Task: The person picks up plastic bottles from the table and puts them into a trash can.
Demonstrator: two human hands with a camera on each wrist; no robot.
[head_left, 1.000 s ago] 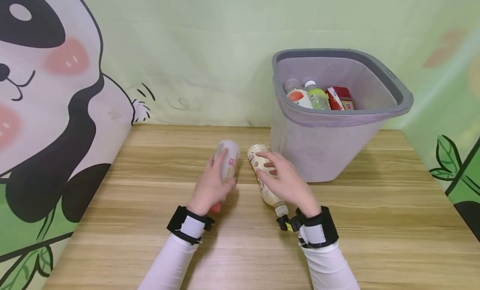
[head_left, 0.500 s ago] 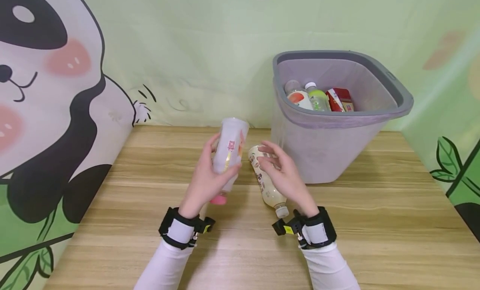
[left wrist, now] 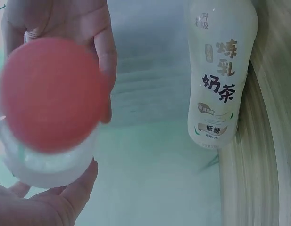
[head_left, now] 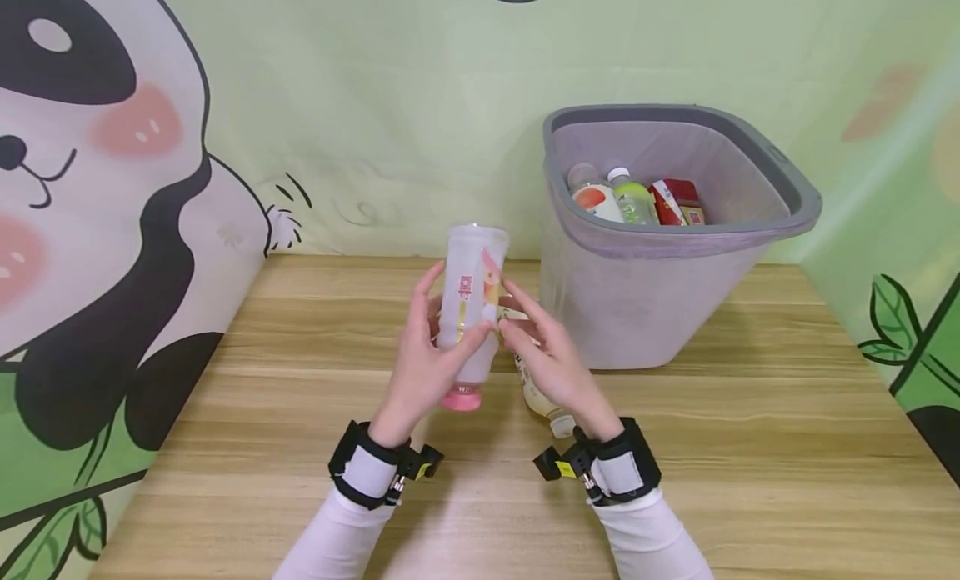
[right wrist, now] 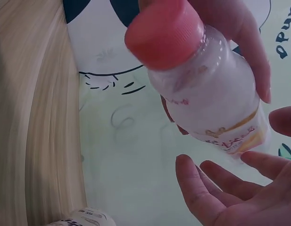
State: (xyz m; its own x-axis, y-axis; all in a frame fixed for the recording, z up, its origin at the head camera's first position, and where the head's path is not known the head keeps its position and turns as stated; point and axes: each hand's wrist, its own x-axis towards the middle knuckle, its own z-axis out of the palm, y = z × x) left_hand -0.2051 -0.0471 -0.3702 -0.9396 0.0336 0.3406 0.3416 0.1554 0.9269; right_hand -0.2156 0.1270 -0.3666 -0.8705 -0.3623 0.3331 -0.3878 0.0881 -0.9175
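My left hand (head_left: 416,355) grips a whitish plastic bottle (head_left: 468,305) with a pink cap (head_left: 461,398), held above the table with its base tipped up and away and its cap toward me. Beside it, my right hand (head_left: 557,359) has its fingers spread, the fingertips right at the bottle's lower label. In the right wrist view these fingers (right wrist: 239,188) are loosely bent and not wrapped round it. A cream milk tea bottle (left wrist: 220,80) lies on the table under my right hand, partly hidden by it in the head view.
A grey bin (head_left: 615,305) stands on the wooden table (head_left: 337,330) at the back right. Inside lie a peach-picture bottle (head_left: 597,200), a green-labelled bottle (head_left: 636,203) and red packaging (head_left: 678,201). A panda-printed backdrop (head_left: 405,130) rises behind the table.
My left hand has lifted the pink-capped bottle off the table and brought it right. My right hand has moved left from over the milk tea bottle to the pink-capped one.
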